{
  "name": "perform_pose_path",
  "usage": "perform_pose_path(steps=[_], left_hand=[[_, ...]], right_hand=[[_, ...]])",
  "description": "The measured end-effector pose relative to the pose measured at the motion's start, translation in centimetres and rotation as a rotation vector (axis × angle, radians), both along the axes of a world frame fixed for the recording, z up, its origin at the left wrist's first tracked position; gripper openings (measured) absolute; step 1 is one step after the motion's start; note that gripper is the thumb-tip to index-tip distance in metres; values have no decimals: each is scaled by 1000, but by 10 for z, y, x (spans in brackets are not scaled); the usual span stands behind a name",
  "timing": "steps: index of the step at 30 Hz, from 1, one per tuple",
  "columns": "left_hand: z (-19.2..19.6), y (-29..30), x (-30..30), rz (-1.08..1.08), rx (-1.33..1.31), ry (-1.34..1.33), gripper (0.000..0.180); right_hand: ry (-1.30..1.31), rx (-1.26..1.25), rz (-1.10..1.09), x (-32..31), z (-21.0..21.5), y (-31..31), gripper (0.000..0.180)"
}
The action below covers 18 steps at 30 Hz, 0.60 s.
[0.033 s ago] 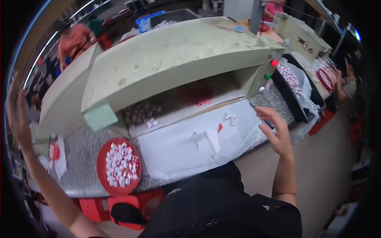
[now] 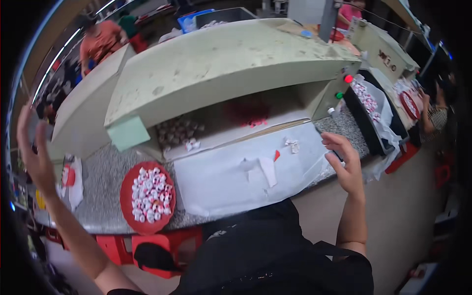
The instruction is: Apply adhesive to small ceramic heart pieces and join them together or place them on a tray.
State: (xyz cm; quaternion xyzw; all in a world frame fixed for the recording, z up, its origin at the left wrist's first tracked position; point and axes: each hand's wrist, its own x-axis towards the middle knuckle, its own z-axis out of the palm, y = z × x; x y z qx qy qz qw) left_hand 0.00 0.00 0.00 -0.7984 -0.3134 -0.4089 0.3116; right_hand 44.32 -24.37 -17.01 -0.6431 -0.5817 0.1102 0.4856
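Note:
Raised at the far left, my left hand has its fingers apart and holds nothing; it is slightly blurred. My right hand hovers by the right end of a white sheet, thumb and fingers curved and apart, nothing visible between them. On the sheet lie a folded white piece, a small red piece and a crumpled white scrap. Between my hands, a red scalloped tray holds many small white pieces with pink-red marks.
A pale green booth with red and green buttons stands behind the sheet; small pieces lie inside. A black bin of similar pieces is at right. Red stools stand below the speckled counter. Other people work at the back and right.
The view has shifted slightly, so the booth and tray appear farther right. My left hand has moved a little inward and lower, still spread. The right hand keeps nearly the same pose.

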Motion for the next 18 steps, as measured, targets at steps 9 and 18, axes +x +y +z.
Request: perform_pose_path(steps=[9, 18], left_hand=[[-234, -94, 112, -234, -768, -391, 21], [-343, 24, 163, -61, -655, -104, 29]], right_hand=[[400, -121, 265, -54, -137, 67, 47], [111, -77, 182, -100, -185, 113, 54]])
